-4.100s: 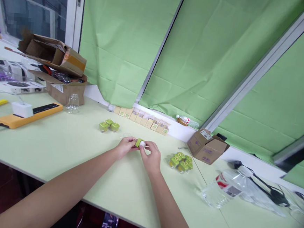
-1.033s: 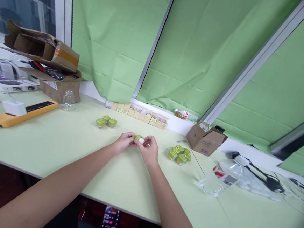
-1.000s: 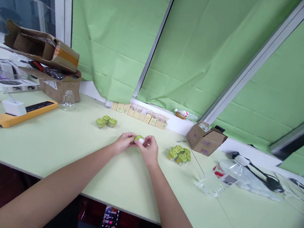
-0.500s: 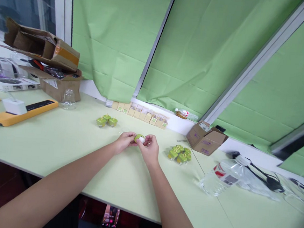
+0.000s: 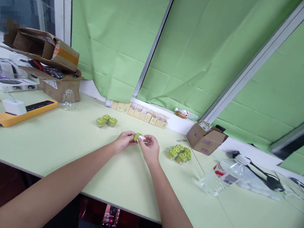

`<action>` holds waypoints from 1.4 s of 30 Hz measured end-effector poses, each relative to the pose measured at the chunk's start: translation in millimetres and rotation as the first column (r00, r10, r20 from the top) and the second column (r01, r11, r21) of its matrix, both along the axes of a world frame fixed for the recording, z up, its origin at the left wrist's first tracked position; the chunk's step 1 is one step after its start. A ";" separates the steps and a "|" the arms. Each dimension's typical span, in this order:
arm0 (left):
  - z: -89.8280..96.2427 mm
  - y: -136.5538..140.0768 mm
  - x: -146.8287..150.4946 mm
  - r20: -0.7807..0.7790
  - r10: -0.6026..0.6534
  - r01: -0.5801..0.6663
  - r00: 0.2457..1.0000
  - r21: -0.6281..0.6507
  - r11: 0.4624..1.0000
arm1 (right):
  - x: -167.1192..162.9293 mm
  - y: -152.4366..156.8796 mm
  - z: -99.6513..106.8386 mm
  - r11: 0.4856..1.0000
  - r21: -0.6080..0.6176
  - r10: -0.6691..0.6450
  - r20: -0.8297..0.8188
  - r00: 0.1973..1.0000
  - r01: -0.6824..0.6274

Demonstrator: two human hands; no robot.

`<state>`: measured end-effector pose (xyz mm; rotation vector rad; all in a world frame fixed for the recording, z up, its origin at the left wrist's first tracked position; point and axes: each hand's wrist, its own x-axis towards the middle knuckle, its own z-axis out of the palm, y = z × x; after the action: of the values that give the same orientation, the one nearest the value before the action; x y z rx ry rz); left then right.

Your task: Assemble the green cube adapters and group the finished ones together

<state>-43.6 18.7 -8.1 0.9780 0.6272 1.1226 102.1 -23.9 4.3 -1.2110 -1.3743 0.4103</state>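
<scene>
My left hand (image 5: 125,141) grips the left side of a small green piece (image 5: 136,137), shaped like a cap or band, above the middle of the table. On its right side, the thumb and fingers of my right hand (image 5: 150,148) are closed on a white part (image 5: 141,137) that sits in or against the green piece. How the two parts join is too small to make out. Beyond my left hand stands a small group of green-topped clear containers (image 5: 106,120). Several more green-topped containers with loops (image 5: 179,153) are bunched to the right of my right hand.
A row of small cardboard boxes (image 5: 141,114) lines the back edge. An opened carton (image 5: 205,137) and a large clear bottle (image 5: 223,174) stand on the right. At left are an orange power strip (image 5: 23,112), a clear plastic cup (image 5: 68,99) and stacked cartons (image 5: 59,85).
The green piece has turned slightly between my hands, and its opening now faces more to the right. My fingers have shifted only a little; everything else stays put.
</scene>
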 end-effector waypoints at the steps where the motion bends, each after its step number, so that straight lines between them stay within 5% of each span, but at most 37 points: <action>1: 0.4 -0.4 0.0 0.001 0.003 -0.003 1.000 -0.002 1.000 | 0.3 -0.6 0.1 1.000 -0.007 0.001 0.007 1.000 -0.001; 13: -1.6 0.7 1.2 -0.008 0.035 -0.035 0.999 -0.041 0.999 | -4.1 -11.4 7.0 0.993 0.109 -0.051 0.126 0.991 0.037; 23: 3.2 -4.0 0.6 0.008 0.057 -0.056 0.998 -0.056 0.997 | -3.8 -8.6 4.9 0.999 0.026 -0.045 0.057 0.997 0.043; 42: 0.7 -2.4 -0.1 -0.005 0.024 -0.024 1.000 -0.024 0.999 | -3.7 -12.7 7.9 0.995 0.090 0.039 0.115 0.993 -0.050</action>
<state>-43.7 16.3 -7.3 0.9551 0.6564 1.1322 98.4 -36.6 12.3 -1.1433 -1.5039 0.3090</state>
